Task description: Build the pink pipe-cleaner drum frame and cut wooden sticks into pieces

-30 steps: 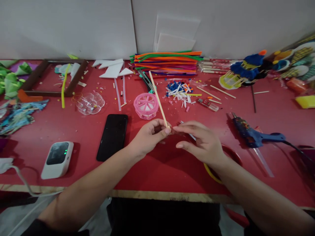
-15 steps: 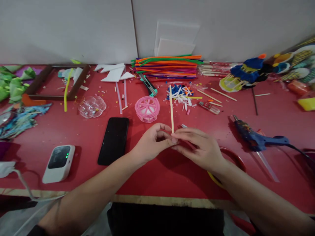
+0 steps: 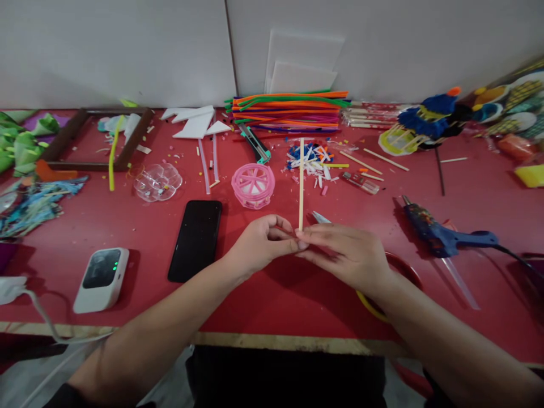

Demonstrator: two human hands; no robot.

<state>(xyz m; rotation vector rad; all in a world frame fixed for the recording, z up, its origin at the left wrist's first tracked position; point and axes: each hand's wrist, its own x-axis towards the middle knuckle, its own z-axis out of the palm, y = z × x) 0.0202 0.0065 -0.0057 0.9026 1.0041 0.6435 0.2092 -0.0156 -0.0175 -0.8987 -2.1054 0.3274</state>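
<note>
Fingertips of my left hand (image 3: 267,243) and my right hand (image 3: 344,246) meet at the lower end of a thin wooden stick (image 3: 301,184). Both hands are closed in a pinch there, and the stick points up and away from me. The exact grip at its bottom end is hidden by the fingers. Under my right hand and wrist lie scissors, their blade tip (image 3: 321,217) and red-and-yellow handle (image 3: 403,266) partly covered. Beyond my left hand sits a round pink wheel-like piece (image 3: 253,186) with spokes.
A phone (image 3: 195,241) and a white device (image 3: 102,280) lie at left. At right rests a blue glue gun (image 3: 442,232). Behind are a cutter knife (image 3: 255,144), coloured pipe cleaners (image 3: 289,113), cut scraps (image 3: 312,160), and a brown frame (image 3: 80,166).
The wooden stick has shifted slightly right and stands a little straighter. Both hands keep nearly the same place, and the view has tilted very slightly.
</note>
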